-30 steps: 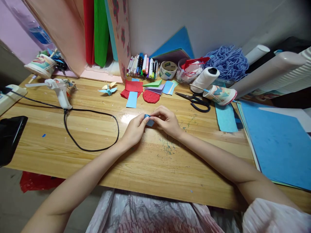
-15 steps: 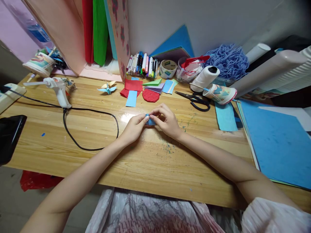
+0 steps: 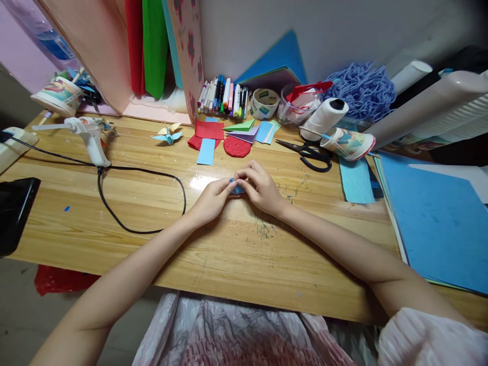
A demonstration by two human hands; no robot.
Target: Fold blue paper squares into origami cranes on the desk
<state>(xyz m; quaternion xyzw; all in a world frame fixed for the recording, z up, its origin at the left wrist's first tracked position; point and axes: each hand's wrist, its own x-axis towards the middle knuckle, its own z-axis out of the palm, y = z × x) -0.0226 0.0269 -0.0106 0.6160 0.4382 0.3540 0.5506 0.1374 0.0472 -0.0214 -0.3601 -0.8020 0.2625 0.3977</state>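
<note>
Between my fingertips, low over the middle of the table, is a small piece of blue paper (image 3: 238, 189), mostly hidden by the fingers. My left hand (image 3: 214, 199) pinches its left end with thumb and forefinger. From the other side my right hand (image 3: 260, 189) grips it, thumb and fingers pressed together at the top. Both hands are closed on the paper and nearly touch. Just beyond them lie a red crepe paper disc (image 3: 237, 146), a light blue paper strip (image 3: 206, 151) and folded green and purple papers (image 3: 244, 133).
A white glue gun (image 3: 89, 140) with a black cable stands at left, near a black phone-like object (image 3: 17, 213). Black scissors (image 3: 307, 152), a thread spool (image 3: 328, 118), a paper cup (image 3: 348, 143) and blue sheets (image 3: 438, 218) lie right. Markers (image 3: 224, 97) stand behind.
The blue paper shows less between my fingers, and my fingertips have shifted slightly on it. The whole view has tilted a little; the other things stay in place.
</note>
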